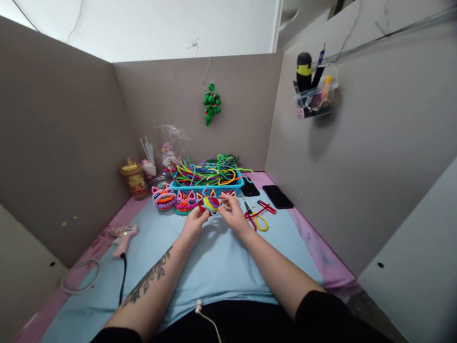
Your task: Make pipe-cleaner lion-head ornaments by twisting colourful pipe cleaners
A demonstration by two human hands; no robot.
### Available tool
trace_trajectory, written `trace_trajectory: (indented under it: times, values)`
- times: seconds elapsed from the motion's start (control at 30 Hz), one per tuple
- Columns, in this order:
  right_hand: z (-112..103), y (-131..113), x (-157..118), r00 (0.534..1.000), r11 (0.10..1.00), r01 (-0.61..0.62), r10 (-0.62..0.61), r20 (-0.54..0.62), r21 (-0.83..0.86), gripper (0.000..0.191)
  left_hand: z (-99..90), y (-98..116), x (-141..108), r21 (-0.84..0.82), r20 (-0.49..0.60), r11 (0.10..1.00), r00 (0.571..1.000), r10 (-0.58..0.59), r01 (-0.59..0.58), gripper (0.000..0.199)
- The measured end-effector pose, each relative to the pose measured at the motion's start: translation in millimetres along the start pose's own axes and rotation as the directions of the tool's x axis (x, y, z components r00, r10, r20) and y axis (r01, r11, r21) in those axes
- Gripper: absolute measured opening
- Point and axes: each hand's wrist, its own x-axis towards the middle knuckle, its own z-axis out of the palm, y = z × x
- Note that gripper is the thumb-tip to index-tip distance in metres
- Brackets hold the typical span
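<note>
A small round figure of coiled pipe cleaners (211, 204), yellow, purple, red and pale blue, is held up over the blue cloth. My left hand (196, 221) pinches its left lower edge between thumb and fingers. At its right side, the bent fingers of my right hand (233, 213) close on the edge, partly hiding it. Just left of my hands sit finished-looking pipe-cleaner animal heads: a pink one with an orange mouth (164, 198) and a red-and-purple horned one (185, 203). Others behind the held figure are mostly covered.
A blue basket (179, 187) of loose pipe cleaners stands at the back. Yellow-handled scissors (263, 223), red pipe cleaners and a black phone (277, 196) lie to the right. A pink glue gun (125, 240) with its cord lies left. Grey partitions (236, 87) enclose the table.
</note>
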Motion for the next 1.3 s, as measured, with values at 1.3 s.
trace_trajectory:
  times: [1.3]
  values:
    - [1.9,-0.2,-4.5,0.999,1.000,0.002,-0.001,0.046,-0.014,0.050,-4.0,1.5,-0.5,-0.272,0.119,0.940,0.977,-0.178,0.205,0.028]
